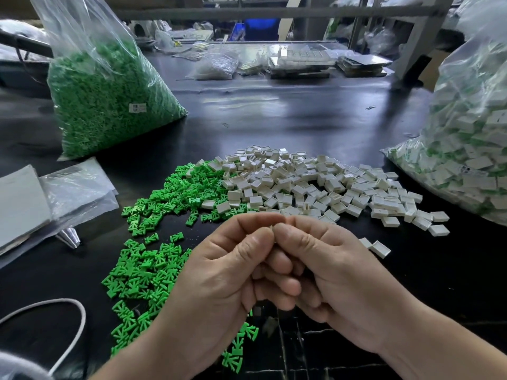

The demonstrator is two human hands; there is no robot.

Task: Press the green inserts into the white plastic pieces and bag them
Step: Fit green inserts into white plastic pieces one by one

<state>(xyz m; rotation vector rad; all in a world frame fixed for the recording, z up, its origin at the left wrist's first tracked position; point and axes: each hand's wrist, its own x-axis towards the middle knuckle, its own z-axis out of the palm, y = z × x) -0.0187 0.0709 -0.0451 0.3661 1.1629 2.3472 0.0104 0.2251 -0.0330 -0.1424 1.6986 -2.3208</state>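
Observation:
My left hand and my right hand meet in front of me, fingers curled, thumbs pressed together around a small piece that is almost wholly hidden. Loose green inserts lie spread on the black table to the left and under my left wrist. A heap of white plastic pieces lies just beyond my hands. At the right stands a clear bag of white pieces with green showing inside.
A big clear bag of green inserts stands at the back left. Flat plastic sleeves and a grey sheet lie at the left edge. A white cord loops at the lower left. Trays and small bags sit at the far side.

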